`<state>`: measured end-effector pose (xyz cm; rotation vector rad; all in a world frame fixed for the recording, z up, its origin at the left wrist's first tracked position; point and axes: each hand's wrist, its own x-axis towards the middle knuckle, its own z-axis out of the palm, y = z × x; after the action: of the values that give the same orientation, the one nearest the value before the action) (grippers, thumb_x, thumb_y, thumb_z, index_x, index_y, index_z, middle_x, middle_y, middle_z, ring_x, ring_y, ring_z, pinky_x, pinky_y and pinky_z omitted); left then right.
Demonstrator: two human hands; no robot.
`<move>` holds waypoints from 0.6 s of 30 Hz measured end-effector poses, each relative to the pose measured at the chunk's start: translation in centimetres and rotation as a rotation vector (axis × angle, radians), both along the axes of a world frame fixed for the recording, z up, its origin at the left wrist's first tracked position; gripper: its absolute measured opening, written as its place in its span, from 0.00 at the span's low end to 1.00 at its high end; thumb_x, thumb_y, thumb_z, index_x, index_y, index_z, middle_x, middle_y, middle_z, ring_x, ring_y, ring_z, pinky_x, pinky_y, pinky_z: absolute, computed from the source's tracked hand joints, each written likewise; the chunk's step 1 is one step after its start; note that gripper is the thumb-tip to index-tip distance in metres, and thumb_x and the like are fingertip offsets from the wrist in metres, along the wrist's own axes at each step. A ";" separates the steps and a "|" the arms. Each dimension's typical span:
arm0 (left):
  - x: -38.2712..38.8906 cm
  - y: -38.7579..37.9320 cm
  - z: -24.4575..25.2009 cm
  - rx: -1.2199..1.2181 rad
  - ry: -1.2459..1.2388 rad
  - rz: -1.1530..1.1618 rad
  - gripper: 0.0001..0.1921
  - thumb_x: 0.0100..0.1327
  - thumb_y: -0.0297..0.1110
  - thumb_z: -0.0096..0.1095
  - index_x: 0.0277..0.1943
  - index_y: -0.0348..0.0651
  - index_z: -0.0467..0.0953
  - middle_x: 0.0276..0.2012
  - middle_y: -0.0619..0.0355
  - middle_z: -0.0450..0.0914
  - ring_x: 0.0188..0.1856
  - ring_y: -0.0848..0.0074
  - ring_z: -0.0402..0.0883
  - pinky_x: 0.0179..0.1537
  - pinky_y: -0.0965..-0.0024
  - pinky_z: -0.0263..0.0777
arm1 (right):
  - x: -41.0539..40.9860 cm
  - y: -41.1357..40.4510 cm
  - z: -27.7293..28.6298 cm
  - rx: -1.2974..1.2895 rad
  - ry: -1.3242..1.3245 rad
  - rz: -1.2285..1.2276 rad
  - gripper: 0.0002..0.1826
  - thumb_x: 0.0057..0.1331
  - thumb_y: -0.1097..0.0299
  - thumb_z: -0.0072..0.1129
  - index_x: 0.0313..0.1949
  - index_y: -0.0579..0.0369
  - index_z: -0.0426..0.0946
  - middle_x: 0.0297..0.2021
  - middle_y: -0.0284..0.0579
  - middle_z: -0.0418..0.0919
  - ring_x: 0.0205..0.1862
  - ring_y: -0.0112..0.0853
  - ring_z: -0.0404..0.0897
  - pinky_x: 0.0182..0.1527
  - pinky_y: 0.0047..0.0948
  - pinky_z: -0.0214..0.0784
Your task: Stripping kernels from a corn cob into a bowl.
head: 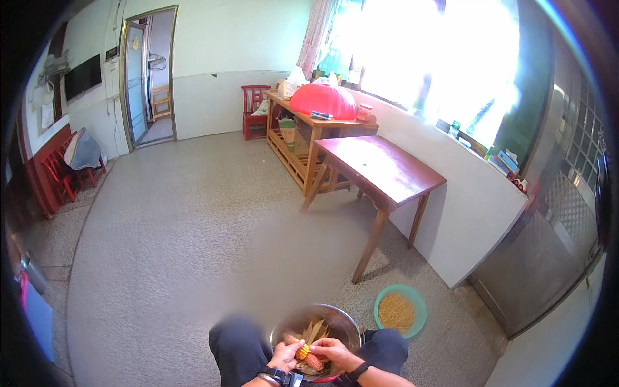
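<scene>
My left hand [285,354] grips a corn cob [302,351] over a metal basin [346,317] between my knees. A band of yellow kernels remains around the cob's middle, while its lower end is bare and reddish. The fingertips of my right hand [333,352] are pinched against the kernels from the other side. Dry corn husks [314,333] lie in the basin beneath both hands; my hands hide part of its contents. To the right, on the floor, a green plastic basin [420,323] holds loose yellow corn kernels [395,311].
A dark-red wooden table [377,162] stands ahead right, its near leg close to the green basin. Behind it, a wooden shelf table [309,186] carries a pink food cover [323,102]. Red chairs [62,169] stand far left; a metal door [524,263] is at right.
</scene>
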<state>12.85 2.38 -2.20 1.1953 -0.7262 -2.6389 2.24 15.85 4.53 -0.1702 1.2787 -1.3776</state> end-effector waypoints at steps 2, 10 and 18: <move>0.3 -0.2 -0.5 -0.020 -0.051 0.024 0.11 0.61 0.26 0.64 0.45 0.41 0.71 0.38 0.55 0.77 0.40 0.64 0.80 0.43 0.53 0.77 | 1.1 -0.4 1.0 0.075 0.185 0.046 0.12 0.64 0.64 0.59 0.40 0.61 0.75 0.31 0.37 0.77 0.30 0.23 0.75 0.31 0.22 0.68; -0.2 0.3 1.4 0.006 -0.080 0.028 0.12 0.56 0.24 0.69 0.40 0.37 0.73 0.35 0.52 0.78 0.37 0.64 0.81 0.39 0.60 0.79 | -0.2 0.5 -2.5 0.124 0.279 0.064 0.12 0.62 0.64 0.62 0.37 0.60 0.76 0.27 0.37 0.76 0.27 0.23 0.74 0.28 0.23 0.67; 0.2 0.2 1.5 0.019 -0.069 0.048 0.16 0.56 0.25 0.70 0.44 0.35 0.71 0.39 0.51 0.78 0.39 0.64 0.81 0.41 0.58 0.78 | 0.3 0.4 -1.3 0.144 0.156 0.028 0.13 0.61 0.60 0.66 0.35 0.57 0.79 0.27 0.32 0.78 0.27 0.19 0.74 0.30 0.17 0.65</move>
<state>13.03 2.59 -0.73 1.2972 -0.6767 -2.5832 2.55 16.21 3.19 -0.1993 1.4943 -1.2626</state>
